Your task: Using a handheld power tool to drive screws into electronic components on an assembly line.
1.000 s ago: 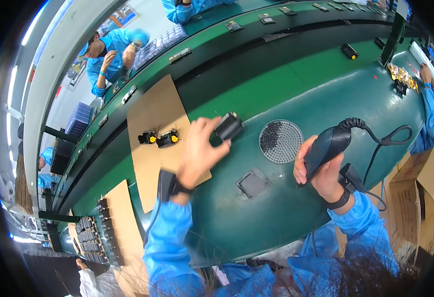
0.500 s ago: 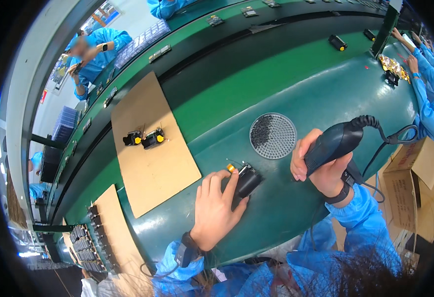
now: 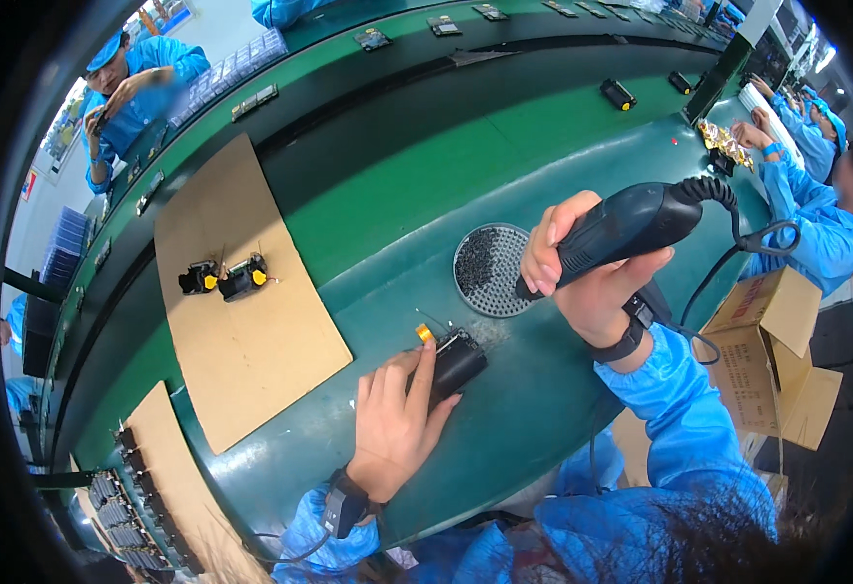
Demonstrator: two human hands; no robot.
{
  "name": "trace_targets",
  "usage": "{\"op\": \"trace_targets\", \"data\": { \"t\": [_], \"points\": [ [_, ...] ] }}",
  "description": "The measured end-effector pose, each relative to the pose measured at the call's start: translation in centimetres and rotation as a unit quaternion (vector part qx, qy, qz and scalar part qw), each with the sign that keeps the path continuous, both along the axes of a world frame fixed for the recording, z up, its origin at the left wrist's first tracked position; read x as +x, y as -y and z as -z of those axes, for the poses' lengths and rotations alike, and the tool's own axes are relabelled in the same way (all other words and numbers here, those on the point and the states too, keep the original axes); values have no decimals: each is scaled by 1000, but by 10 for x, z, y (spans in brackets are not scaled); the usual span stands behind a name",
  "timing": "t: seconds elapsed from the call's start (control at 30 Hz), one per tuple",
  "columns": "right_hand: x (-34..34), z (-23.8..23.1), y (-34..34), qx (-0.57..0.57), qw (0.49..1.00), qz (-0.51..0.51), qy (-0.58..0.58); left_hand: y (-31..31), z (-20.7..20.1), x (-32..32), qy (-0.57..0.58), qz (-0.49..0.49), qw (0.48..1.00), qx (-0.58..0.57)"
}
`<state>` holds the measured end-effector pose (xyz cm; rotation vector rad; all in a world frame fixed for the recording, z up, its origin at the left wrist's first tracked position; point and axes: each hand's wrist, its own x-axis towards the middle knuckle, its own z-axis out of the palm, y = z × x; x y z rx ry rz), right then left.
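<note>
In my right hand [image 3: 592,292] is a black electric screwdriver [image 3: 631,226] with a coiled cord. Its lower end points down-left and overlaps the right rim of a round perforated tray [image 3: 522,284]; whether it touches the tray I cannot tell. Small black screws [image 3: 483,255] cover the tray's left part. My left hand [image 3: 392,419] steadies a black cylindrical electronic device [image 3: 460,366] on the green mat, thumb along its near side. The index fingertip presses beside an orange flex strip [image 3: 425,333] at the device's upper left. Thin wires stick up there.
Two similar assemblies [image 3: 243,280] with yellow parts lie on a cardboard sheet [image 3: 276,365] to the left. Several black units stand in rows [image 3: 120,516] at lower left. Past the mat runs a green conveyor [image 3: 446,185] carrying circuit boards. An open carton [image 3: 753,355] and co-workers [image 3: 816,234] are at right.
The view has shifted, so the scene sits further left. My right hand has brought the screwdriver leftward from beside the tray to over its right rim. My left hand stays on the device.
</note>
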<state>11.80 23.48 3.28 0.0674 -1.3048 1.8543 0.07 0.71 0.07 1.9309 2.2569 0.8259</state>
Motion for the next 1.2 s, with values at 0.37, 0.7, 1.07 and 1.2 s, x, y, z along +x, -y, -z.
{"op": "trace_targets", "data": {
  "t": [0.37,0.7,1.07,1.2],
  "points": [
    [-7,9,-2,7,999,20,44,1,0,-3,19,-5,1000,8],
    [-10,17,-1,35,998,-14,50,5,-1,-3,30,-8,999,8],
    [-23,-25,51,-32,995,-76,-64,11,1,-10,64,-2,998,24],
    [-31,-17,62,-3,994,-102,-42,7,2,-8,75,3,996,36]
  ]
}}
